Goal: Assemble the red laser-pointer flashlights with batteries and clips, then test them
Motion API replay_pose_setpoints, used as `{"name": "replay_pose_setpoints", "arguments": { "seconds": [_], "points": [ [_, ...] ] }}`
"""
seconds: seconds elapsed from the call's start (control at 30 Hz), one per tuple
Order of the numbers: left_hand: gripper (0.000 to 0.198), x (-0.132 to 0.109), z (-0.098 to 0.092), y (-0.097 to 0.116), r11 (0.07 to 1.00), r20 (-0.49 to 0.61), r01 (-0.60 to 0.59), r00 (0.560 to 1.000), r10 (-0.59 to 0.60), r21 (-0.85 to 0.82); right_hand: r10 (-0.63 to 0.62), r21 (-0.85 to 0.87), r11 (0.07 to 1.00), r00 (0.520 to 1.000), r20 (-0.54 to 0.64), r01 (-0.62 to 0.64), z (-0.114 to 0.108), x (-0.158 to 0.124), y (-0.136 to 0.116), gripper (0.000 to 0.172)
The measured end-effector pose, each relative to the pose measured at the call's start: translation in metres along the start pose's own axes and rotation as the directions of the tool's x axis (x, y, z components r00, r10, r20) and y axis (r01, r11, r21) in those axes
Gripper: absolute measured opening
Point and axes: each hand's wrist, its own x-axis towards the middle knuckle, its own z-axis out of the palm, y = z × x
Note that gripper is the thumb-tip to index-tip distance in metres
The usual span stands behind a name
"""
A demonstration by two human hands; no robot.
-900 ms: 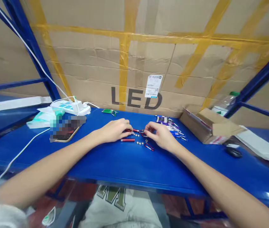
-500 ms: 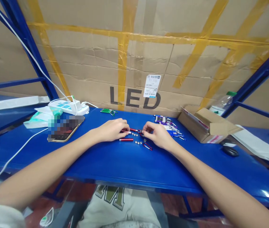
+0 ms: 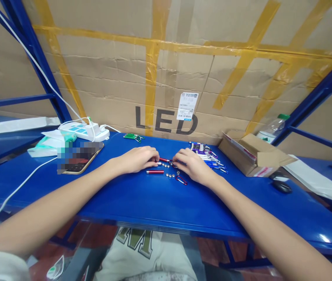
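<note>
My left hand (image 3: 143, 159) rests on the table with bent fingers closed together. A silver tip shows at its fingertips; the rest of that piece, a red metal tube in the earlier frame, is covered. My right hand (image 3: 193, 166) curls down opposite, its fingertips at the dark end of a red penlight (image 3: 164, 159) lying between the hands. What those fingers pinch, if anything, is hidden. Closer to me lie another red metal tube (image 3: 155, 172), several silver button cells (image 3: 170, 176) and a red carabiner (image 3: 181, 180). More button cells (image 3: 166, 166) sit between the hands.
Green penlights (image 3: 133, 137) lie at the back; purple, silver and blue ones (image 3: 208, 156) are right of my right hand. An open cardboard box (image 3: 248, 156) and a black mouse (image 3: 282, 186) stand right. Left are a phone (image 3: 81, 160), tissue pack (image 3: 53, 143) and power strip (image 3: 86, 130).
My right hand has shifted slightly left and its fingers have turned flatter over the penlight's end. My left fingers now cover more of the red tube. The things on the table look unmoved.
</note>
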Motion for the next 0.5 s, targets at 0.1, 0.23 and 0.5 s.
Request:
{"name": "replay_pose_setpoints", "arguments": {
  "seconds": [0.1,0.23,0.5],
  "points": [
    [0.020,0.001,-0.001,0.000,1.000,0.009,-0.024,1.000,0.024,0.015,-0.024,-0.052,0.998,1.000,0.005,0.024,0.001,0.001,-0.001,0.019],
    [0.025,0.002,-0.002,0.001,0.998,0.028,-0.044,0.999,0.043,0.048,-0.061,-0.075,0.995,0.998,0.010,0.061,0.000,0.001,-0.003,0.017],
    [0.024,0.002,0.000,-0.001,0.998,-0.004,-0.036,0.999,0.036,0.044,-0.129,-0.291,0.945,0.987,0.097,0.152,-0.006,0.003,-0.011,0.028]
  ]
}}
